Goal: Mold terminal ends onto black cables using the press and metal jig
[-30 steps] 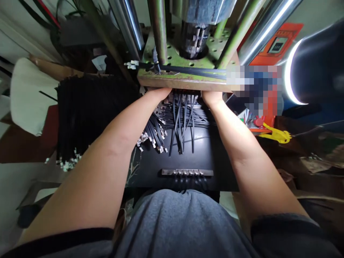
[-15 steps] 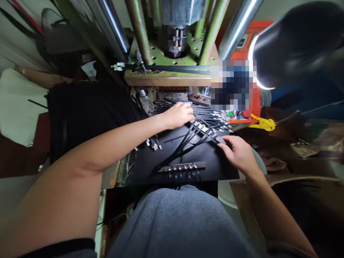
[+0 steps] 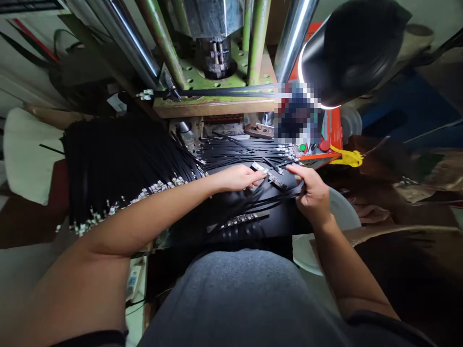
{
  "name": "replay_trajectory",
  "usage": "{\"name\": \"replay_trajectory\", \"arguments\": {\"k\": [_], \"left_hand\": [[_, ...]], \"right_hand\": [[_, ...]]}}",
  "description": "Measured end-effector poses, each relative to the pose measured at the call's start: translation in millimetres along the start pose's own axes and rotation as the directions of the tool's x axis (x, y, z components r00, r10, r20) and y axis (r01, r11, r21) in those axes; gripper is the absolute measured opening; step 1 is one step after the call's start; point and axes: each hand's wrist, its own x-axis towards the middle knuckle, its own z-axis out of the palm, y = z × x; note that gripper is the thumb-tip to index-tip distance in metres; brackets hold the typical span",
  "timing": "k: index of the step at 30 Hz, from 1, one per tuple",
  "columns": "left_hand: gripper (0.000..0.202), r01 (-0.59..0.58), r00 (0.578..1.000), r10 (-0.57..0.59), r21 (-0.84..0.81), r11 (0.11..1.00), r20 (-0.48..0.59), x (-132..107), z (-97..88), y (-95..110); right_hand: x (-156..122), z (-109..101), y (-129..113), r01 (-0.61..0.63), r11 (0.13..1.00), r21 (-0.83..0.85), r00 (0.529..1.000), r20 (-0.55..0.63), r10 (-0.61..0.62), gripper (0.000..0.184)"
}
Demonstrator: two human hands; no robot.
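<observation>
Just right of frame centre, my left hand (image 3: 241, 178) pinches the metal bar (image 3: 277, 181) while my right hand (image 3: 313, 195) clutches flat black strips (image 3: 277, 196). Pulling unevenly could twist the bar or snag the loose strip pile (image 3: 238, 154).

The person's left hand (image 3: 238, 178) reaches inward, thumb stretched forward, the other fingers curled beneath it. Behind those fingers, the left forearm (image 3: 173, 202) slopes down and outward to a bent elbow. The right hand (image 3: 314, 197) faces it, near but apart, index finger extended toward the left fingers, the rest folded into the palm. Below them, the right forearm (image 3: 347, 265) angles down and outward.
</observation>
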Motion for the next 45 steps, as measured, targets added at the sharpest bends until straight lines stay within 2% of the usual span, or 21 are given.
{"name": "replay_trajectory", "arguments": {"k": [2, 4, 6, 9, 12, 14, 15, 17, 20, 22, 23, 26, 28, 29, 31, 33, 37, 39, 41, 43, 45], "left_hand": [[0.049, 0.020, 0.999, -0.010, -0.179, 0.984, 0.053, -3, 5.8, 4], [0.041, 0.035, 0.999, -0.029, -0.282, 0.959, 0.027, -4, 8.2, 6], [0.035, 0.094, 0.994, -0.106, -0.357, 0.929, -0.014, -4, 8.0, 8], [0.030, 0.177, 0.980, -0.197, -0.419, 0.891, -0.006, -7, 6.7, 5], [0.028, 0.165, 0.986, -0.138, -0.477, 0.863, 0.092, -14, 6.5, 3], [0.032, 0.113, 0.991, -0.070, -0.458, 0.882, 0.110, -20, 7.2, 4], [0.034, 0.070, 0.996, -0.040, -0.411, 0.909, 0.080, -24, 7.6, 6], [0.037, -0.048, 0.998, 0.037, -0.239, 0.970, -0.051, -32, 7.6, 13], [0.021, -0.150, 0.949, 0.175, 0.114, 0.982, -0.261, -37, -0.3, 25], [0.011, -0.109, 0.911, 0.221, 0.313, 0.943, -0.348, -32, -14.1, 27], [0.013, -0.073, 0.896, 0.231, 0.387, 0.919, -0.378, -26, -23.0, 26], [0.022, 0.020, 0.891, 0.214, 0.505, 0.863, -0.401, -2, -50.0, 8], [0.027, 0.053, 0.921, 0.153, 0.503, 0.862, -0.359, 15, -61.7, -11], [0.028, 0.051, 0.937, 0.127, 0.486, 0.872, -0.327, 21, -64.6, -19], [0.029, 0.028, 0.957, 0.106, 0.451, 0.892, -0.271, 29, -66.1, -33], [0.030, 0.005, 0.966, 0.107, 0.432, 0.902, -0.236, 32, -64.6, -39], [0.031, 0.011, 0.975, 0.066, 0.339, 0.941, -0.213, 31, -62.5, -32], [0.031, 0.035, 0.972, 0.032, 0.277, 0.960, -0.233, 29, -61.7, -27], [0.030, 0.051, 0.969, 0.008, 0.233, 0.971, -0.247, 29, -60.3, -24], [0.030, 0.061, 0.967, -0.010, 0.191, 0.980, -0.256, 29, -58.2, -23], [0.029, 0.068, 0.963, -0.028, 0.144, 0.987, -0.267, 30, -55.9, -25]], "right_hand": [[10, -1, -6, 0.023, 0.998, -0.066, 0.991, 0.131, -0.014, 0.054], [24, 1, -15, 0.089, 0.979, -0.182, 0.946, 0.323, -0.025, 0.059], [39, 5, -24, 0.153, 0.943, -0.295, 0.897, 0.443, -0.006, 0.059], [54, 7, -33, 0.243, 0.905, -0.348, 0.839, 0.544, -0.016, 0.053], [55, 8, -34, 0.285, 0.890, -0.356, 0.805, 0.593, -0.021, 0.039], [53, 10, -33, 0.283, 0.876, -0.391, 0.817, 0.577, -0.007, 0.026], [52, 11, -32, 0.276, 0.869, -0.410, 0.834, 0.551, -0.005, 0.023], [54, 9, -29, 0.230, 0.871, -0.433, 0.892, 0.453, -0.010, 0.023], [68, 1, -20, 0.063, 0.906, -0.418, 0.977, 0.213, 0.031, 0.026], [81, -4, -7, -0.046, 0.922, -0.383, 0.989, 0.113, 0.096, 0.028], [85, -5, 0, -0.072, 0.928, -0.366, 0.986, 0.111, 0.120, 0.029], [86, -4, 24, -0.056, 0.949, -0.311, 0.967, 0.221, 0.129, 0.033], [75, -3, 33, -0.069, 0.970, -0.233, 0.954, 0.268, 0.132, 0.034], [67, -3, 35, -0.103, 0.976, -0.190, 0.956, 0.253, 0.150, 0.031], [53, -4, 34, -0.179, 0.974, -0.138, 0.965, 0.170, 0.201, 0.024], [44, -3, 30, -0.199, 0.969, -0.145, 0.970, 0.111, 0.216, 0.023], [44, 2, 26, -0.133, 0.974, -0.186, 0.974, 0.158, 0.163, 0.023], [47, 2, 33, -0.193, 0.955, -0.224, 0.974, 0.072, 0.214, 0.024], [49, 1, 45, -0.300, 0.923, -0.240, 0.953, -0.029, 0.303, 0.023], [48, 0, 55, -0.366, 0.904, -0.223, 0.930, -0.041, 0.366, 0.021], [46, 2, 61, -0.363, 0.909, -0.207, 0.928, 0.008, 0.372, 0.020]]}}
